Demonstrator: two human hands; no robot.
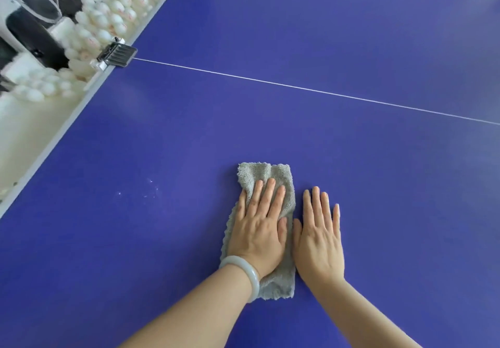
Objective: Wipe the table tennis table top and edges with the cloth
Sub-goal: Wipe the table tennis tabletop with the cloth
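Blue table top is crossed by a white line. White balls are heaped beyond its left edge, where a metal clamp is fixed. Toward the near middle, a grey cloth is pressed flat under the straight-fingered left hand. The right hand is laid flat just beside it, holding nothing.

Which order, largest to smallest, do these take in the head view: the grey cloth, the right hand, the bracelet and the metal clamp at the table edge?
1. grey cloth
2. right hand
3. bracelet and metal clamp: they look about alike. The clamp lies farther from the camera, so I do not rank them.
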